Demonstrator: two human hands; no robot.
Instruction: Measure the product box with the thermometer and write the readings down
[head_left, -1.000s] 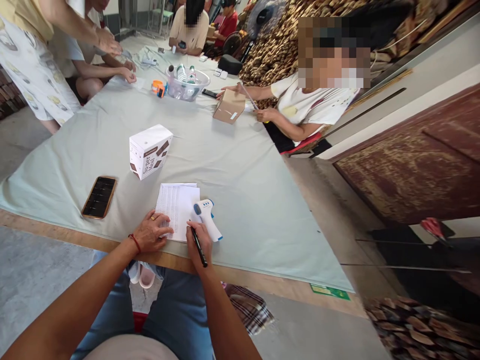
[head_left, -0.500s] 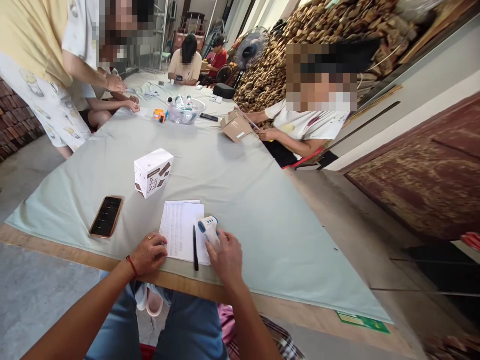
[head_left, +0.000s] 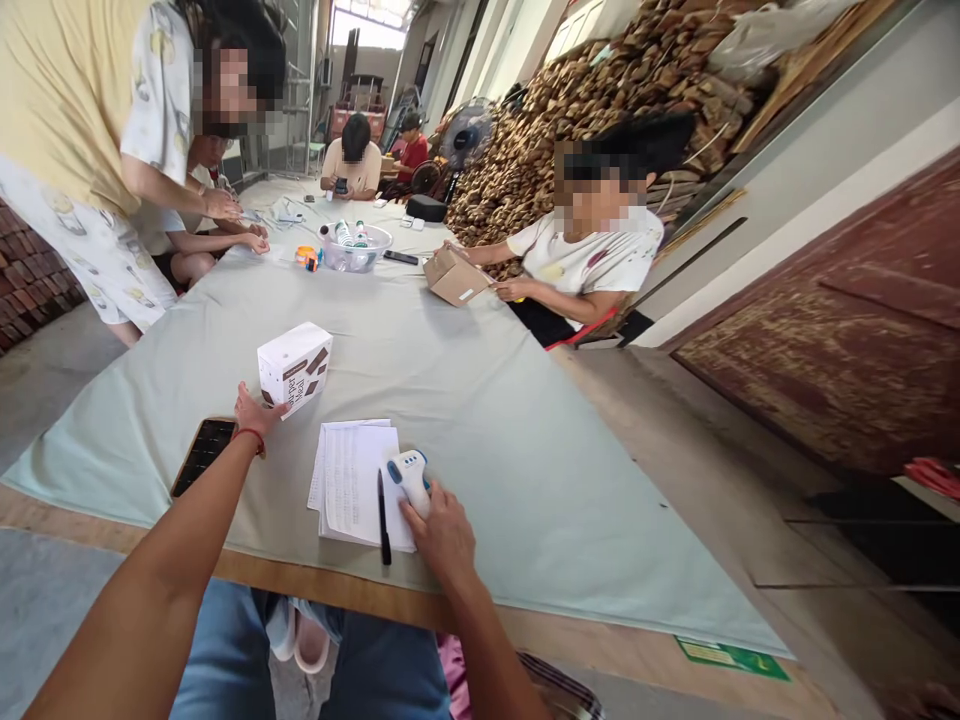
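My left hand [head_left: 257,415], with a red cord on its wrist, reaches to the lower left corner of a white box [head_left: 294,368] with brown print. Its fingers and thumb are apart around that corner; whether they touch the box I cannot tell. In my right hand [head_left: 444,530] is a white and blue infrared thermometer [head_left: 409,478], held by its handle above the papers' right edge. Written sheets of paper [head_left: 349,480] lie before me, with a black pen [head_left: 383,520] on them. A phone [head_left: 201,455] lies partly behind my left forearm.
A pale green cloth [head_left: 540,480] covers the table. Farther along stand a clear basin [head_left: 371,250] with bottles and an orange item [head_left: 307,257]. At the right, a seated person [head_left: 592,250] holds a cardboard box [head_left: 455,277]. Other people are at the left and far end.
My left hand has moved from the papers' left edge forward and left to the white box. My right hand still holds the thermometer. The view has shifted slightly.
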